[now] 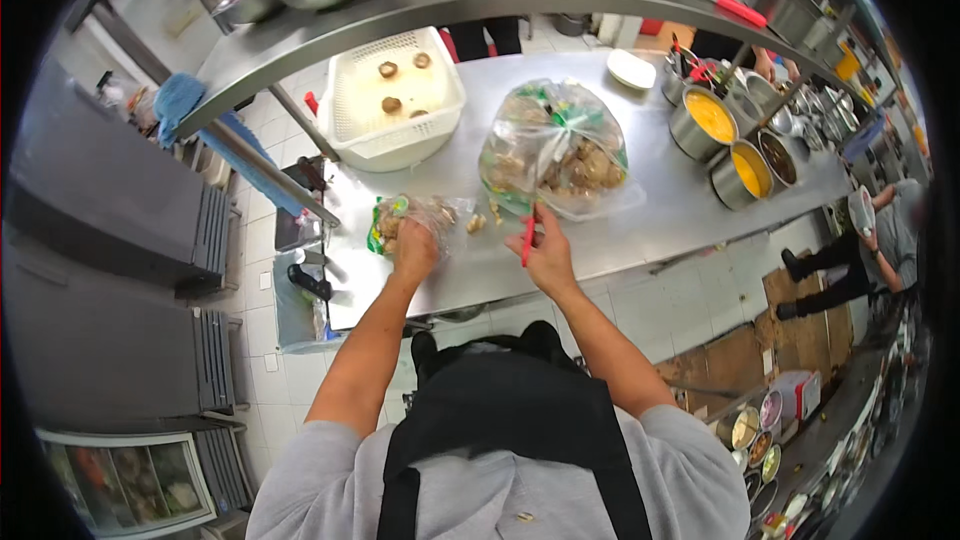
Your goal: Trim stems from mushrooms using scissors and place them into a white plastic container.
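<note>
My left hand [416, 249] is at a small clear plastic bag with green print [384, 226], which holds brown mushrooms. Its fingers are curled down on the bag, and their tips are hidden. In my right hand [551, 253] is a small knife with a red handle [529, 240], its blade pointing away from me at the near edge of a large knotted clear bag [517, 165]. Inside that bag are smaller green-printed packs of brown mushrooms [589, 165]. Loose mushroom pieces [476, 223] lie on the steel table between my hands.
A white perforated basket [435, 139] with several mushrooms [391, 104] stands at the back left of the steel table [600, 236]. Pots of yellow liquid [709, 114] stand right. A steel shelf [450, 4] overhangs the far side. A black-handled knife [309, 282] is left; a person [892, 240] stands right.
</note>
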